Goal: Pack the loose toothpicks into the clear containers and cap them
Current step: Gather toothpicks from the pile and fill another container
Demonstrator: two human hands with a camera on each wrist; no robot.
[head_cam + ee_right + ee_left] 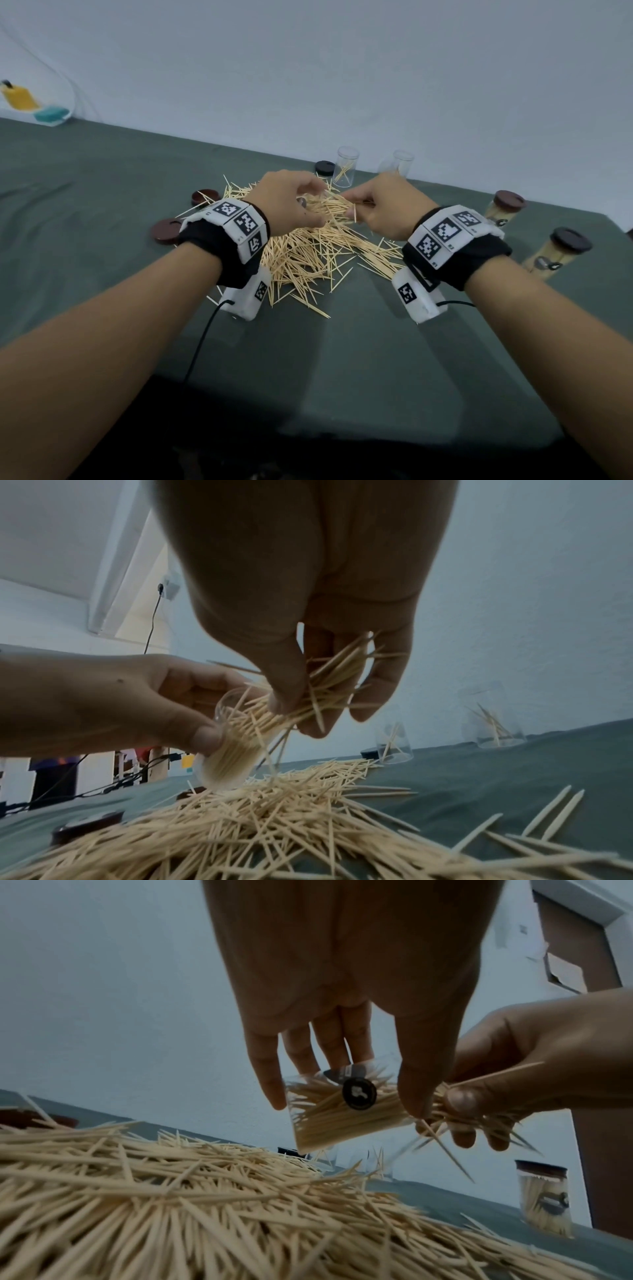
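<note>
A big pile of loose toothpicks [308,253] lies on the green cloth. Above it my left hand [291,202] grips a clear container [342,1110], tilted on its side and partly filled with toothpicks, its mouth turned toward my right hand. The same clear container [229,748] shows in the right wrist view. My right hand [373,209] pinches a bundle of toothpicks [322,685] whose ends sit in the container's mouth. A few picks stick out loose or drop below the bundle [455,1123].
Two open clear containers [346,166] [399,164] with a few picks stand at the back, a black cap [324,168] beside them. Brown caps [205,197] [166,231] lie left. Two capped full containers [505,209] [555,253] stand right. The green cloth [342,359] covers the table.
</note>
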